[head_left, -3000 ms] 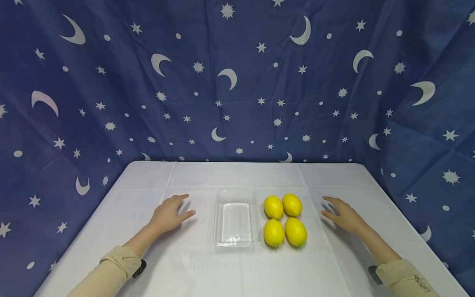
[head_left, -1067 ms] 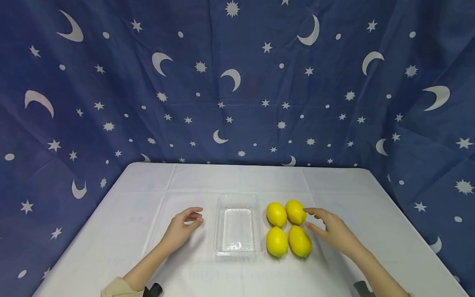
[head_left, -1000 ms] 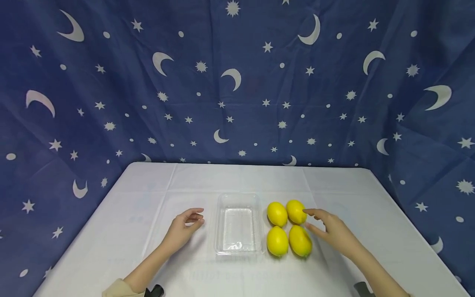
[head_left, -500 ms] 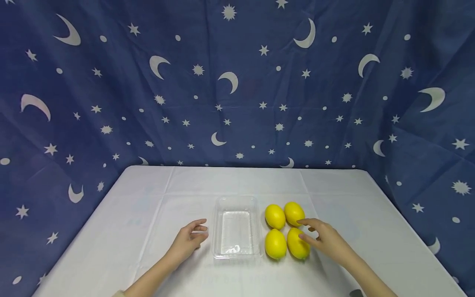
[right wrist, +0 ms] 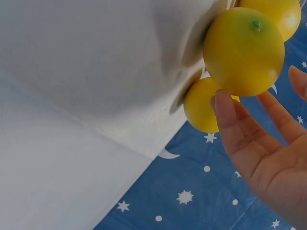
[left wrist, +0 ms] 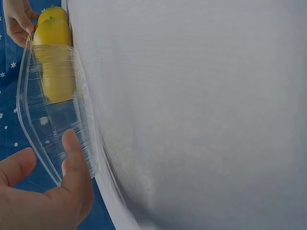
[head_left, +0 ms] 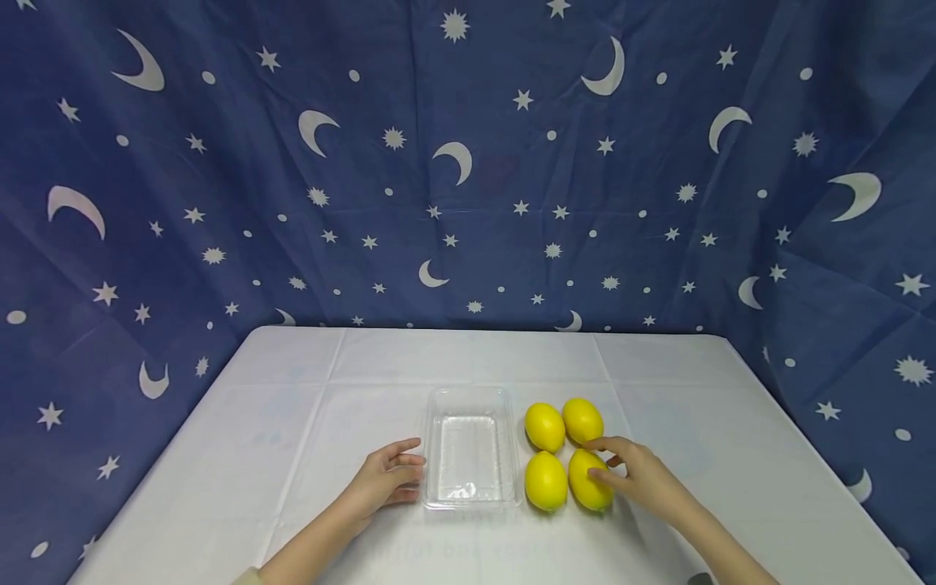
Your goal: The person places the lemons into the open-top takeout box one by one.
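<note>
A clear plastic container (head_left: 468, 459) lies uncovered on the table, with nothing in it. To its right sit several yellow lemons in two rows: near left (head_left: 545, 481), near right (head_left: 587, 491), far left (head_left: 544, 426) and far right (head_left: 582, 419). My left hand (head_left: 383, 481) has its fingers spread right at the container's left edge; in the left wrist view the fingers overlap the plastic wall (left wrist: 53, 117). Around the right side of the near-right lemon (right wrist: 243, 52) my right hand (head_left: 638, 475) extends loosely bent fingers. Its thumb stands apart from the peel in the right wrist view.
A white cloth covers the table (head_left: 409, 357), its far edge running along a blue curtain (head_left: 351, 171) printed with moons and stars. The curtain also hangs on both sides.
Both hands have come inward: the left hand has moved right to the container's edge, the right hand left and nearer, to the near-right lemon. Container and lemons stay put; the head view has shifted slightly.
</note>
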The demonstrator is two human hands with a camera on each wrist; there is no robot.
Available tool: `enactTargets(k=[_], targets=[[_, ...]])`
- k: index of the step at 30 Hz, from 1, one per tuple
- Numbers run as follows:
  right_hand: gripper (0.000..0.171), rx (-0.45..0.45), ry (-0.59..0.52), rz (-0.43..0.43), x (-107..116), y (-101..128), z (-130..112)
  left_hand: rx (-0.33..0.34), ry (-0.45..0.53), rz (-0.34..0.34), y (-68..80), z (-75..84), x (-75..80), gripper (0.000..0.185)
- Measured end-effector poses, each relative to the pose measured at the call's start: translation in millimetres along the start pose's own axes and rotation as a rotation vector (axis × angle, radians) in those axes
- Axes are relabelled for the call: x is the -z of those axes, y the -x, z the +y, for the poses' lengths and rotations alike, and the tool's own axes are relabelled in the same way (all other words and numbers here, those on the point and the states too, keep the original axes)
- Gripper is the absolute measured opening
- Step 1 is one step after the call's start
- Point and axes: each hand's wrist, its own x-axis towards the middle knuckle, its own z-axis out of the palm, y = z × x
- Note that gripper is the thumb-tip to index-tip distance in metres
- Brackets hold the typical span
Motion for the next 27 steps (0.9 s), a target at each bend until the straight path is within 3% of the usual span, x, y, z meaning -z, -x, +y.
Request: enactTargets(k=[15,21,27], targets=[[0.041,-0.047,-0.075,-0.050,-9,-5,6,0.039,0.121,-0.084,-5.2,1.7,-0.4,0.061],[0.037,0.083,-0.123,-0.071,-11,-4,15,0.044,0.128,-0.071,-6.3,1.8,-1.8,0.062],[0.036,0.101,-0.164,-0.078,-10,-4,20,0.051,0.135,-0.070,-6.5,2.0,-2.3,0.061]])
